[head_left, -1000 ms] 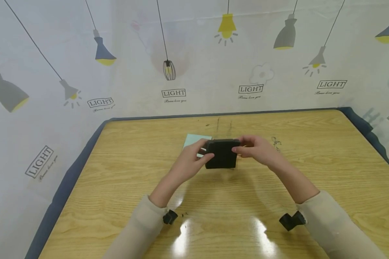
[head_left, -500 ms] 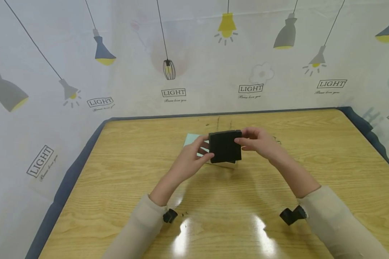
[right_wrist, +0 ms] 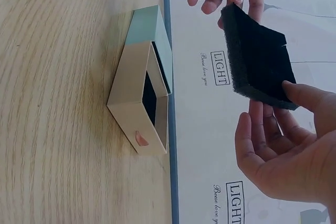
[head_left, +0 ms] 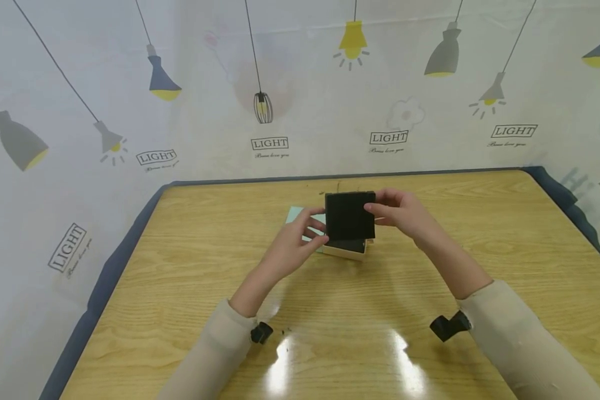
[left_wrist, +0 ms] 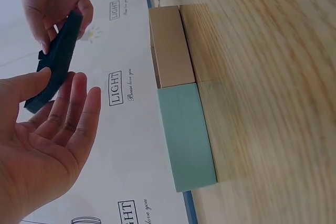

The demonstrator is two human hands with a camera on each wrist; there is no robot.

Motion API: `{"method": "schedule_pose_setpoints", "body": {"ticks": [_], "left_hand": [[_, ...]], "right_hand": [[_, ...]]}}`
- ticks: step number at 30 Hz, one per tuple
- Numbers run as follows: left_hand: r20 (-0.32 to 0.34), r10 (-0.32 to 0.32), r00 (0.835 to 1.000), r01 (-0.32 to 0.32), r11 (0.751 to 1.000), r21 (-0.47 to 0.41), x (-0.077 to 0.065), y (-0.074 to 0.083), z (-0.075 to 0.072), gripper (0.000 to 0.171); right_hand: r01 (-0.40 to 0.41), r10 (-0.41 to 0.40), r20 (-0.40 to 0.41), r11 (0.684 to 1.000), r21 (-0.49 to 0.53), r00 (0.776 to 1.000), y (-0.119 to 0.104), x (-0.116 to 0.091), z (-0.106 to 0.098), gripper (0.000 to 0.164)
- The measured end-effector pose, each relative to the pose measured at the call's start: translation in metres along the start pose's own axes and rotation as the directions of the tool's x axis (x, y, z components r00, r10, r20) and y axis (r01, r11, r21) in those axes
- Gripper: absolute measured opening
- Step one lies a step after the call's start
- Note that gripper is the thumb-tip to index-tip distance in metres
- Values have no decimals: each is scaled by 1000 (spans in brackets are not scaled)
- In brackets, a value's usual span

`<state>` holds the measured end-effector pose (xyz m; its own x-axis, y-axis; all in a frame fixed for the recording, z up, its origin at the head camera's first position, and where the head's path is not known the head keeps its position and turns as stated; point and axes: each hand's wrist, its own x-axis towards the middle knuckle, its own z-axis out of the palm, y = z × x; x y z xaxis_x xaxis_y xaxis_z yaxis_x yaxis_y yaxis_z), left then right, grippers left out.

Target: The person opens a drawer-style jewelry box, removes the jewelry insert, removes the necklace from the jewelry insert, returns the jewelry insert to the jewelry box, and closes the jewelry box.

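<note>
Both hands hold a square black foam pad (head_left: 350,215) up above an open drawer box. My left hand (head_left: 296,244) pinches its left edge, thumb in front and fingers behind. At the opposite edge, my right hand (head_left: 402,215) grips it between thumb and fingers. The right wrist view shows the pad's thick fuzzy side and a small slit in one edge. Beneath, the beige drawer (right_wrist: 128,80) is pulled out of its mint-green sleeve (left_wrist: 186,135), with a pink ribbon tab (right_wrist: 141,138) on its front. Black lining (right_wrist: 149,98) shows inside the drawer.
The box sits on a wood-grain table (head_left: 205,266) with a dark blue border at its edges. Behind rises a white backdrop (head_left: 310,100) printed with lamps and the word LIGHT. Black wrist mounts (head_left: 450,326) hang beneath the sleeves.
The foam pad has risen, lifted away from the drawer box, with the right hand moving up alongside it. More of the beige drawer now shows below the pad. The left hand has barely moved.
</note>
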<state>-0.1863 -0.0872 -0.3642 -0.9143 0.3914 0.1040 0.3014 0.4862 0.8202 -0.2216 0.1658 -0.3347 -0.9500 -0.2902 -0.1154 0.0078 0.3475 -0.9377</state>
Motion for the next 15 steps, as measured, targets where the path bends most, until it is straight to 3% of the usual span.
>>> {"method": "schedule_pose_setpoints", "body": {"ticks": [7,15], "left_hand": [[0,5,1000,-5,1000,-6,0,-3,-1,48],[-23,-13,1000,14,999,46,1,-4,-3,40]], "right_hand": [[-14,17,-48,998,59,999,1,2,0,25],[-27,35,-74,995,99,997,5,3,0,24]]}}
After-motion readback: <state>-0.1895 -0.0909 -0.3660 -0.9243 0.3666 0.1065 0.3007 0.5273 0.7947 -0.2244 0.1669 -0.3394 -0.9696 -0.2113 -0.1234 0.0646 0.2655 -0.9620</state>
